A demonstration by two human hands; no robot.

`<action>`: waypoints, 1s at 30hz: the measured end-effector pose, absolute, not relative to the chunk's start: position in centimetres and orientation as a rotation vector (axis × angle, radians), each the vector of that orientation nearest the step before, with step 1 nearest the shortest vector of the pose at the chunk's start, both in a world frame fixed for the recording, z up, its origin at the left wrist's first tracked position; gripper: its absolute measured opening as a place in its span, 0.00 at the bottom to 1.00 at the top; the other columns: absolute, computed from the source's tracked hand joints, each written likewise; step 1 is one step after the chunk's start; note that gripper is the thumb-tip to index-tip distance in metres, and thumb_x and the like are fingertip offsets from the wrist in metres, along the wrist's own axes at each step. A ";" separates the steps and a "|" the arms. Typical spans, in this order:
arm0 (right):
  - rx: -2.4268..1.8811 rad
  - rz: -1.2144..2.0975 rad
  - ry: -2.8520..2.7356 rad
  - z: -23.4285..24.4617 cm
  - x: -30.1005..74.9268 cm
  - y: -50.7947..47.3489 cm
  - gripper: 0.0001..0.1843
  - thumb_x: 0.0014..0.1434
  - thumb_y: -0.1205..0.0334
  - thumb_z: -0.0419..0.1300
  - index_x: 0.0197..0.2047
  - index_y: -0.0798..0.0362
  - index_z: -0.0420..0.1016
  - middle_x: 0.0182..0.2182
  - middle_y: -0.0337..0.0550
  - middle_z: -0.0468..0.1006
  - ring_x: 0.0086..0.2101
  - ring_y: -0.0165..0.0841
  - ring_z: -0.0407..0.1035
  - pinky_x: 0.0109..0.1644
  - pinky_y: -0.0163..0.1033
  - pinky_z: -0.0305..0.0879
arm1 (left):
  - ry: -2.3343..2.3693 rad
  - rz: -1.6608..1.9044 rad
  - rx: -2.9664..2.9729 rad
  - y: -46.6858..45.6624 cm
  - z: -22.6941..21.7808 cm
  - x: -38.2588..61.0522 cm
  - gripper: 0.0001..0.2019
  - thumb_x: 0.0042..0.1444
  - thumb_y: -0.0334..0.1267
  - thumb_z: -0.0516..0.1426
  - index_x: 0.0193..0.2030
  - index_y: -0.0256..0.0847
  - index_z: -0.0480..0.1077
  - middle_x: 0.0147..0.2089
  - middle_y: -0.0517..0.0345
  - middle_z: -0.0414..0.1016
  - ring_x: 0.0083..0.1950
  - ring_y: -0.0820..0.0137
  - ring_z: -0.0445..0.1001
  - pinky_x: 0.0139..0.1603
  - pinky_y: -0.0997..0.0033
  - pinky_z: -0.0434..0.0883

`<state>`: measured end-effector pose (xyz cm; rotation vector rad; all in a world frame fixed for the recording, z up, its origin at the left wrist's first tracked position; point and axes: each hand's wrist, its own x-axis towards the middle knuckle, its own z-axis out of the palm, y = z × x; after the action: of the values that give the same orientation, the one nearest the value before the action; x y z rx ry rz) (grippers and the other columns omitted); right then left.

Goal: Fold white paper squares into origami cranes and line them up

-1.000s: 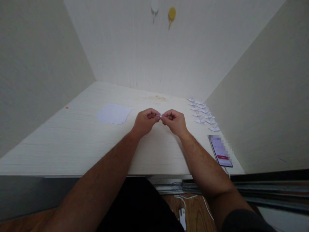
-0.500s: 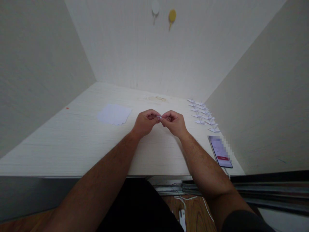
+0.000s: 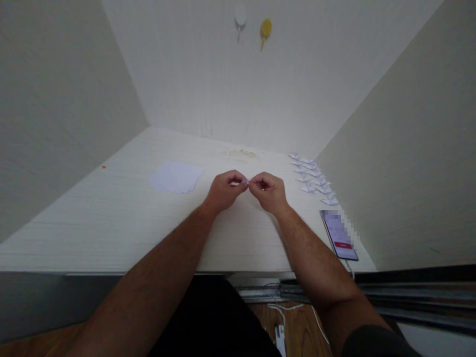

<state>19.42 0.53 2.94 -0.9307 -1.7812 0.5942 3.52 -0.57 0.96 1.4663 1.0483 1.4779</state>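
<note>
Between the fingertips of both hands is a small folded piece of white paper (image 3: 246,182), mostly covered by the fingers. My left hand (image 3: 226,190) pinches it from the left, thumb against forefinger. From the other side my right hand (image 3: 268,192) pinches it too, so the fingertips of the two hands nearly meet above the white table (image 3: 238,238). Several white paper cranes (image 3: 314,173) stand in rows at the table's right. A loose stack of white paper sheets (image 3: 176,176) lies to the left of my left hand.
A phone (image 3: 339,234) with a lit screen lies near the right front edge, a cable (image 3: 350,268) running from it. Walls rise behind and on both sides. A white hook (image 3: 240,17) and a yellow hook (image 3: 266,29) are on the back wall.
The fingertips have shifted slightly on the folded paper, and less of it shows between them. Both hands otherwise stay in nearly the same place.
</note>
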 end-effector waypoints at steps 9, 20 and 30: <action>-0.982 0.699 -1.761 2.2 19.4 0.8 0.09 0.55 0.57 0.62 0.29 0.53 0.75 0.21 0.37 0.72 0.21 0.26 0.63 0.26 0.33 0.59 | 1.013 1.525 1.471 -0.7 1.2 3.6 0.08 0.49 0.41 0.65 0.30 0.39 0.74 0.30 0.58 0.76 0.31 0.73 0.73 0.36 0.72 0.72; -1.047 0.811 -1.694 2.8 18.9 0.2 0.08 0.52 0.58 0.62 0.27 0.52 0.72 0.18 0.35 0.70 0.19 0.24 0.60 0.22 0.32 0.55 | 0.975 1.470 1.409 -0.9 1.5 3.6 0.08 0.48 0.39 0.64 0.26 0.39 0.71 0.25 0.61 0.73 0.28 0.74 0.70 0.33 0.72 0.68; -1.032 0.882 -1.668 2.6 18.6 0.1 0.10 0.51 0.55 0.63 0.27 0.52 0.71 0.18 0.34 0.70 0.19 0.25 0.60 0.23 0.31 0.56 | 0.902 1.497 1.290 -0.8 1.4 3.7 0.07 0.48 0.38 0.63 0.27 0.38 0.70 0.24 0.62 0.72 0.28 0.75 0.69 0.34 0.72 0.68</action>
<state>18.57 0.06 2.62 -1.0315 -1.6676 0.8815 3.73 -0.75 1.39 1.2897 0.9020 1.4975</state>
